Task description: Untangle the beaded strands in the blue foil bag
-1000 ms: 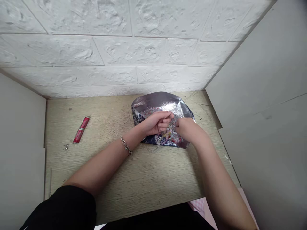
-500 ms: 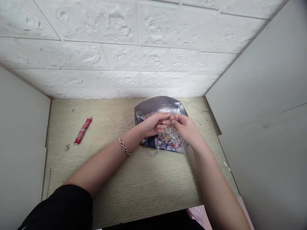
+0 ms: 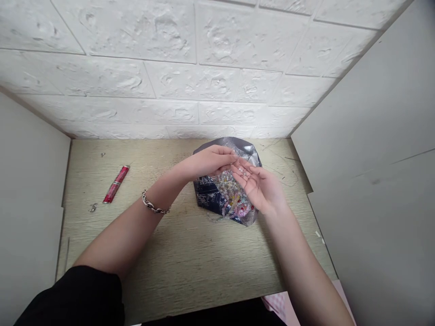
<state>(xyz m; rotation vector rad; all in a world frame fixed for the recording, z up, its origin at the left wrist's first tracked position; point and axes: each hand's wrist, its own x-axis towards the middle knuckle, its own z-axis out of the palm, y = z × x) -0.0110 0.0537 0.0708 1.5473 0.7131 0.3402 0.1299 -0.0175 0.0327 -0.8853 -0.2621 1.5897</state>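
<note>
A pouch (image 3: 208, 194), silver inside with a dark blue patterned outside, lies open on the table, with many small multicoloured beads (image 3: 234, 192) in it. Over the pouch my right hand (image 3: 258, 188) is turned palm up and loosely cupped, and a few small pale beads (image 3: 243, 172) rest on its fingers. My left hand (image 3: 214, 160) is palm down, its thumb and forefinger together at the fingertips of my right hand. What the left fingers pinch, if anything, is too small to make out. A strand of clear beads (image 3: 215, 218) lies at the pouch's front edge.
A red tube-like packet (image 3: 116, 184) lies on the left of the table (image 3: 190, 262), near small metal bits (image 3: 93, 207). Thin threads (image 3: 288, 176) lie on the right. White brick-patterned wall stands behind, with grey panels (image 3: 374, 158) on both sides.
My right hand has turned palm up and opened out, showing beads on its fingers. My left hand has rolled palm down and shifted slightly up and left. The pouch has changed shape a little.
</note>
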